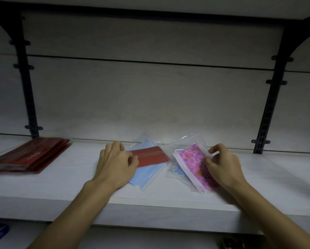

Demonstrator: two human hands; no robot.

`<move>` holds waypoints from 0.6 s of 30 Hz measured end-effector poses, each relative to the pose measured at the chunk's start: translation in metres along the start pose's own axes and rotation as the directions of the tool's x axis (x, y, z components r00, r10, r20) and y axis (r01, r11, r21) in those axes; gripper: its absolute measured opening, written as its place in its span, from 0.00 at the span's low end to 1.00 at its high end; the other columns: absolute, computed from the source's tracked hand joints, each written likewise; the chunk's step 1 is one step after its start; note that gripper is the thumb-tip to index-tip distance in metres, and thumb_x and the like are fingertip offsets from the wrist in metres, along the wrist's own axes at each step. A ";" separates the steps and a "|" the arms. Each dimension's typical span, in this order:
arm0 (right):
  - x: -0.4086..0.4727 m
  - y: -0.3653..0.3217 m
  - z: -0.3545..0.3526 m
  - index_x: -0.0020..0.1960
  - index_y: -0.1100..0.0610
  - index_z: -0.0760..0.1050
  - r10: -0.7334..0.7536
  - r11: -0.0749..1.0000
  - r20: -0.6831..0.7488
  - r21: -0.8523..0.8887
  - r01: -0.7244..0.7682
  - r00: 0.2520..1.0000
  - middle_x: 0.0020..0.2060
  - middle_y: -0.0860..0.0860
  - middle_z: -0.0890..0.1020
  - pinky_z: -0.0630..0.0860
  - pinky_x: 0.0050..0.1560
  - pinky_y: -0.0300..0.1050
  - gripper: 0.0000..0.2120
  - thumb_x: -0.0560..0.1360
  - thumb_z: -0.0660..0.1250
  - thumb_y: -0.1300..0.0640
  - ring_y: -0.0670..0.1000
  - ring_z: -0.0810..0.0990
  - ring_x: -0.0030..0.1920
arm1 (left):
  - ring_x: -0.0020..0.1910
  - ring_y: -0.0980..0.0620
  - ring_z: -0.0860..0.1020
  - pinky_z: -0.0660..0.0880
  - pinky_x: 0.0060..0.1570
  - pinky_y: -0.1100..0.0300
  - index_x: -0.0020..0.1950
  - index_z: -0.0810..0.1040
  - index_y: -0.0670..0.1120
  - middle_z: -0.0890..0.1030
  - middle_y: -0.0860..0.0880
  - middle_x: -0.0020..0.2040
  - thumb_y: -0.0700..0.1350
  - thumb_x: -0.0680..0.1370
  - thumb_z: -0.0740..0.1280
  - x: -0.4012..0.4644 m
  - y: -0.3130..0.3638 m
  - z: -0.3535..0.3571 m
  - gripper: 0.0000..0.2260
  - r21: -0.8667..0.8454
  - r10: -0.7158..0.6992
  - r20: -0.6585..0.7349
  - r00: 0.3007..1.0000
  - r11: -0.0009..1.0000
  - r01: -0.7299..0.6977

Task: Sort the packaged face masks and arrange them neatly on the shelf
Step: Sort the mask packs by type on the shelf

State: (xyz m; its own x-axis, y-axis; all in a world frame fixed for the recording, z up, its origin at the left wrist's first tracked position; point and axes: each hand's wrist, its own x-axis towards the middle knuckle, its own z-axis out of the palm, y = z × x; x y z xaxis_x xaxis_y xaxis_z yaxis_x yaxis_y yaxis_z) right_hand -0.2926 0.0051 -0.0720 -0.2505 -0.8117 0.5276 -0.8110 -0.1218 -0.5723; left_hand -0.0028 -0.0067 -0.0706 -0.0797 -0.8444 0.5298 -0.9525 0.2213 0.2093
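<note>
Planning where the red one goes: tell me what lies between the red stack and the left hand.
In the head view, only bare shelf lies between the red stack and the left hand.

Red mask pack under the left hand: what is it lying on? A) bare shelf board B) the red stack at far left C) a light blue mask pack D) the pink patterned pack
C: the red mask pack, gripped by the left hand, lies across a light blue mask pack, apart from the red stack and beside the pink patterned pack.
</note>
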 end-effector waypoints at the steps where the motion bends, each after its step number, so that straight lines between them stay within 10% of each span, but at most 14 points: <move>1: 0.000 0.000 0.000 0.49 0.50 0.70 -0.003 1.000 -0.001 -0.002 0.003 1.000 0.32 0.47 0.81 0.77 0.44 0.53 0.07 0.74 0.66 0.57 0.55 0.79 0.37 | 0.55 0.47 0.70 0.64 0.54 0.57 0.42 0.81 0.48 0.73 0.49 0.52 0.52 0.78 0.61 0.000 0.000 -0.001 0.13 -0.025 -0.001 -0.024 1.000 1.000 0.000; 18: -0.001 -0.012 -0.006 0.50 0.55 0.81 0.194 0.976 0.052 -0.106 -0.188 0.980 0.38 0.52 0.81 0.76 0.49 0.48 0.23 0.69 0.61 0.39 0.57 0.79 0.43 | 0.57 0.46 0.76 0.66 0.55 0.56 0.60 0.74 0.50 0.81 0.48 0.55 0.48 0.80 0.60 0.004 -0.006 0.000 0.11 0.071 -0.192 0.002 0.981 0.979 0.191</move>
State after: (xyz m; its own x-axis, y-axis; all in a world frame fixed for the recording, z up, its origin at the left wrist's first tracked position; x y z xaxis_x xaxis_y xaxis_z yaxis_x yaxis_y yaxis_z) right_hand -0.2862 0.0113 -0.0621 -0.3751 -0.8485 0.3732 -0.8010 0.0940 -0.5912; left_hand 0.0022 -0.0119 -0.0697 0.1036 -0.8723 0.4779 -0.9685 0.0209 0.2481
